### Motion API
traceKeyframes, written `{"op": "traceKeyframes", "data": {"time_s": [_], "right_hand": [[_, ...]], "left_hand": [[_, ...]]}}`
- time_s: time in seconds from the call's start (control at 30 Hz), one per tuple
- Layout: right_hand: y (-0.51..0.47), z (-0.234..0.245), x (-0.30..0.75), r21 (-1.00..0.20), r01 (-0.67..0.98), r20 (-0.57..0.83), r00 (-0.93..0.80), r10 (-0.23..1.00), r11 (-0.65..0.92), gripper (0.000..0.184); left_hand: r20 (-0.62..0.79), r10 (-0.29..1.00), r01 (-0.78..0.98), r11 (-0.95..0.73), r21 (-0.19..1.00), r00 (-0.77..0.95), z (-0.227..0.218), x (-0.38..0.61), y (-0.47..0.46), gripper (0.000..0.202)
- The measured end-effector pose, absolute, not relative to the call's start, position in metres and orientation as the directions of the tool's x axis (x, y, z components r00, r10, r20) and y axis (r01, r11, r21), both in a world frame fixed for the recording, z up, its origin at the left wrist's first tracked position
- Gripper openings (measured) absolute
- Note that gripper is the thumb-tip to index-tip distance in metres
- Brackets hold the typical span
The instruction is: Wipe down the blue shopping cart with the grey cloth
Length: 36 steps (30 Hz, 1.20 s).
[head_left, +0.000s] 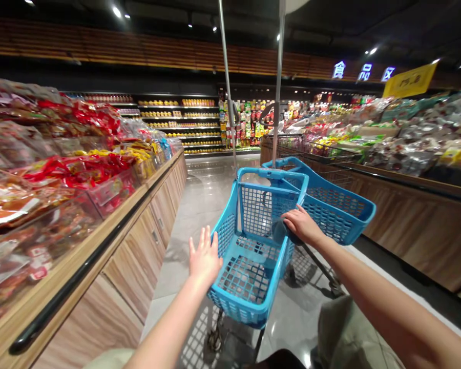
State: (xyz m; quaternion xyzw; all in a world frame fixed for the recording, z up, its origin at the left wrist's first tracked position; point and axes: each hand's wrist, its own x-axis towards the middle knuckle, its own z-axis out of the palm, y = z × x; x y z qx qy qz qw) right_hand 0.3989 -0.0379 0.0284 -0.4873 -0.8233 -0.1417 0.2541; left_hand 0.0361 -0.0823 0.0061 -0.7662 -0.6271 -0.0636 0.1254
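Observation:
A blue plastic shopping cart (249, 256) with a lattice basket stands in front of me; nothing lies in its basket. My left hand (205, 259) is at the basket's left side, fingers spread and stretched out, with the palm against or close to the rim; contact is not clear. On the right side, my right hand (301, 225) is closed over a dark part (292, 237) at the cart's edge. A second blue shopping cart (338, 205) sits close against the first, beyond my right hand.
Bins of red snack packets (77, 169) line a wooden counter (138, 261) on the left. Another wooden display counter (415, 220) with bagged goods runs along the right. Metal poles (278, 92) rise from the carts. A shiny floor aisle (203, 184) leads to stocked wall shelves (180, 125).

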Motion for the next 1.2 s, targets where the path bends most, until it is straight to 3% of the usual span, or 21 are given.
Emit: {"op": "traceKeyframes", "data": {"time_s": [0.17,0.33,0.43,0.63,0.77,0.9,1.03,1.2], "right_hand": [[0.003,0.038,0.406,-0.125,0.906,0.587,-0.261,0.766,0.404,0.031],[0.032,0.033,0.378,-0.308,0.874,0.549,-0.159,0.821,0.376,0.031],[0.032,0.025,0.351,-0.328,0.842,0.526,-0.213,0.823,0.427,0.03],[-0.047,0.006,0.311,-0.4,0.671,0.559,-0.361,0.747,0.624,0.03],[-0.131,-0.007,0.297,-0.404,0.658,0.548,-0.382,0.744,0.636,0.026],[-0.185,-0.024,0.288,-0.346,0.724,0.526,-0.377,0.763,0.596,0.02],[-0.183,-0.034,0.295,-0.3,0.766,0.569,-0.336,0.751,0.569,0.018],[-0.155,-0.038,0.311,-0.346,0.821,0.654,-0.137,0.744,0.454,0.023]], "left_hand": [[0.366,0.914,0.984,-0.158,-0.086,0.178,0.005,0.042,-0.11,0.064],[0.364,0.865,0.937,-0.342,-0.073,0.345,0.004,0.045,-0.139,0.055],[0.338,0.865,0.925,-0.376,-0.057,0.372,0.007,0.048,-0.15,0.053],[0.382,0.891,0.966,-0.259,-0.016,0.246,0.004,0.056,-0.159,0.056],[0.405,0.893,0.977,-0.213,-0.004,0.197,0.0,0.06,-0.161,0.058],[0.393,0.875,0.954,-0.297,-0.028,0.284,0.018,0.047,-0.137,0.058],[0.415,0.822,0.917,-0.39,-0.086,0.389,0.039,0.012,-0.09,0.056],[0.319,0.874,0.925,-0.379,-0.024,0.366,0.026,-0.003,-0.061,0.049]]}}
